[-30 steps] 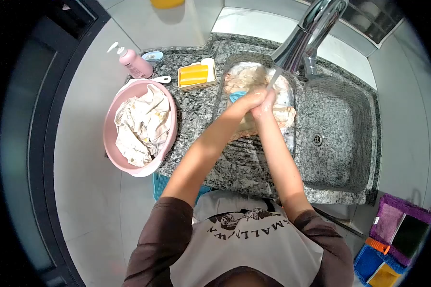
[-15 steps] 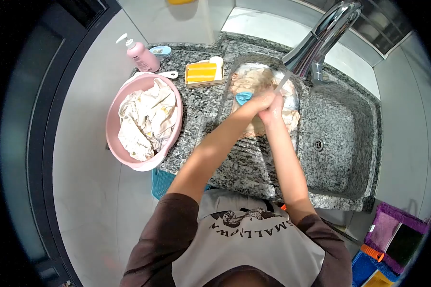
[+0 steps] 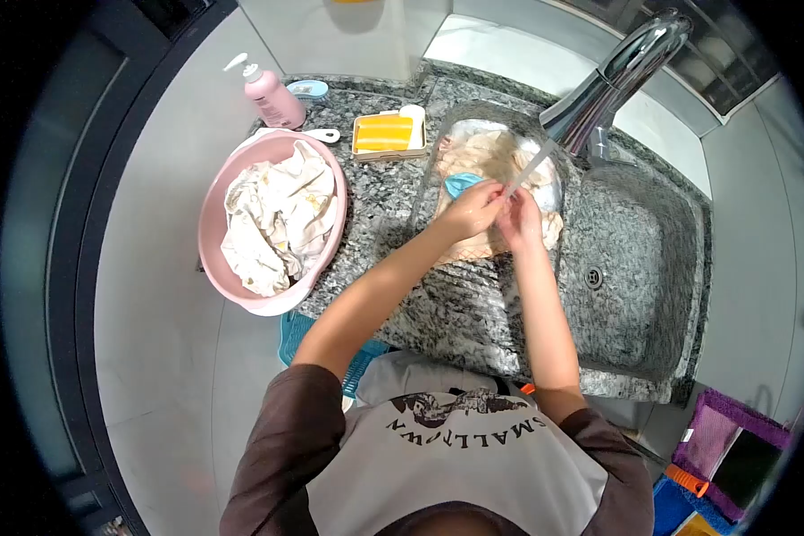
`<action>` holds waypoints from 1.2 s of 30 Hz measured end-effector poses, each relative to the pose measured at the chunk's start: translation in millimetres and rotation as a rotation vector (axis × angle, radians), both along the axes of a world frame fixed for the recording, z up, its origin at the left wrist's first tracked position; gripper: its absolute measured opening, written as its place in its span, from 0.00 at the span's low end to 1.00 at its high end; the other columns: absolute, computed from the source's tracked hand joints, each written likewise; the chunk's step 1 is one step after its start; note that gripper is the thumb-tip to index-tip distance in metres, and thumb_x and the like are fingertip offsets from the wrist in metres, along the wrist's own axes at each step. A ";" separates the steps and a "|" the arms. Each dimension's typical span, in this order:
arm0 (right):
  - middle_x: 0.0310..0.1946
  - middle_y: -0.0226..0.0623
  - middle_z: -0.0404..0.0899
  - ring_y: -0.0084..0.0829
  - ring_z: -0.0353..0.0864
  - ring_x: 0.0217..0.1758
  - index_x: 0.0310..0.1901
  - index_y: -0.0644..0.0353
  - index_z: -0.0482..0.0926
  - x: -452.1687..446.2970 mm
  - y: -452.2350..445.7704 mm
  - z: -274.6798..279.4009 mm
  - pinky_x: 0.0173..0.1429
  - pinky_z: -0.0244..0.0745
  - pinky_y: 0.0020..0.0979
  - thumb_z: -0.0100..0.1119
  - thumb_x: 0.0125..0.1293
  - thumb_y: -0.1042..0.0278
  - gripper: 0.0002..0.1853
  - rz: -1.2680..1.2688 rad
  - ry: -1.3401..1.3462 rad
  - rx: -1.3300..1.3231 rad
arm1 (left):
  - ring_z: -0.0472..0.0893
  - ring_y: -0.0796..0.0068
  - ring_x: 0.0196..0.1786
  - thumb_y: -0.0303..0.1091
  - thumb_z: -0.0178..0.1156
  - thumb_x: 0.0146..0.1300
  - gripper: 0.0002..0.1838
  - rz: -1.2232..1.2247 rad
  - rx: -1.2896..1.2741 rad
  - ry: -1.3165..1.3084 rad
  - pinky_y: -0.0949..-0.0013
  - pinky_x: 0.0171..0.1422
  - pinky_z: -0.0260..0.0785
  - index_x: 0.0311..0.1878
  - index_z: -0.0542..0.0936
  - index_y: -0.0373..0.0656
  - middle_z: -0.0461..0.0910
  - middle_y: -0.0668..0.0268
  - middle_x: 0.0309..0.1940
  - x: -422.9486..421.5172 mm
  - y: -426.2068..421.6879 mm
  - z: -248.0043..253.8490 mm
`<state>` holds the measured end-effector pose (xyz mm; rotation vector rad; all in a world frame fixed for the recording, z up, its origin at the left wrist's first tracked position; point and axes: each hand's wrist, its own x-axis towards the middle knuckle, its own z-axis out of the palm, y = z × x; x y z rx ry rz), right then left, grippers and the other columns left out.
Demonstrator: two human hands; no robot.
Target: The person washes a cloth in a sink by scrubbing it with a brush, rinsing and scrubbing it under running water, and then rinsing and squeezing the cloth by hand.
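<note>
Looks to me like a rinsing step, left hand (image 3: pixel 473 214) and right hand (image 3: pixel 521 220) close together under the running water (image 3: pixel 531 166), can't tell if they're gripping anything, and reaching the cloth (image 3: pixel 478 154) in the left basin (image 3: pixel 502 111) calls for lowering them.

From my remote station I log, on the granite desk (image 3: pixel 386 201), a pink pump bottle (image 3: pixel 275 103), upright — light-blue oval item (image 3: pixel 307 89) just beside it. Shallow box (image 3: pixel 389 155), yellow contents (image 3: pixel 382 134). Lower right, clear of the desk — purple-edged pad (image 3: pixel 711 427), orange handle (image 3: pixel 688 480) beside it.
</note>
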<state>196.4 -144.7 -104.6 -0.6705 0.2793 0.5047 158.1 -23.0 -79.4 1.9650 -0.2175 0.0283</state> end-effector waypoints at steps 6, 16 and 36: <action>0.18 0.28 0.71 0.23 0.71 0.22 0.29 0.58 0.73 -15.7 -3.3 -5.0 0.24 0.64 0.27 0.46 0.67 0.58 0.14 0.097 -0.349 -0.669 | 0.73 0.56 0.44 0.31 0.55 0.54 0.11 0.401 0.456 -0.235 0.61 0.51 0.66 0.40 0.78 0.37 0.75 0.56 0.37 -52.3 63.5 6.5; 0.33 0.50 0.79 0.49 0.78 0.37 0.68 0.45 0.51 -40.4 55.2 19.1 0.41 0.72 0.42 0.45 0.59 0.60 0.33 0.604 -1.024 -1.448 | 0.77 0.56 0.27 0.35 0.55 0.55 0.16 0.548 0.656 -0.273 0.59 0.32 0.70 0.46 0.78 0.39 0.78 0.55 0.26 -99.0 91.3 11.6; 0.46 0.49 0.77 0.47 0.77 0.46 0.69 0.42 0.46 0.4 112.4 0.8 0.46 0.70 0.42 0.43 0.54 0.66 0.39 0.694 -0.932 -1.441 | 0.81 0.55 0.35 0.50 0.42 0.62 0.28 0.587 0.896 0.395 0.54 0.40 0.72 0.62 0.66 0.48 0.81 0.53 0.31 -33.8 101.3 19.9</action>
